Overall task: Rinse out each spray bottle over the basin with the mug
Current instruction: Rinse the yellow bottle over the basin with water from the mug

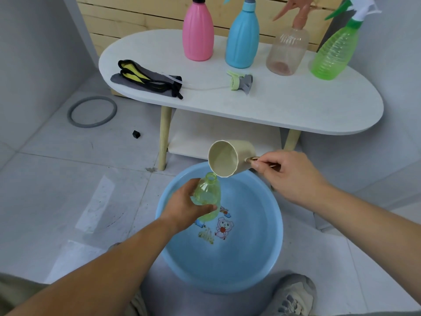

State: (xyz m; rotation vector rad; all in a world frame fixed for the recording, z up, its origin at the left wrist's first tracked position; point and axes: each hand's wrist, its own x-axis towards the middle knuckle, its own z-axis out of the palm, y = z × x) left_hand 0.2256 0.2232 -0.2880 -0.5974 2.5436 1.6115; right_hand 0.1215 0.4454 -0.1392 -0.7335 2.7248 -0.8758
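Note:
My left hand point(185, 207) grips a clear yellow-green spray bottle point(208, 197) with its cap off, held over the blue basin point(257, 265) on the floor. My right hand point(288, 176) pinches the handle of a beige mug point(230, 157), tipped on its side with its rim just above the bottle's open mouth. The bottle's spray head point(240, 82) with its thin tube lies on the white oval table point(284, 106). At the back of the table stand a pink bottle point(198, 35), a blue bottle point(242, 39), a clear peach bottle point(287, 51) and a green bottle point(332, 55).
A grey cloth with yellow and black trim point(145, 78) lies on the table's left end. A grey ring point(92, 111) and a small black block point(136, 134) lie on the tiled floor to the left. My shoe point(293, 295) is beside the basin's near edge.

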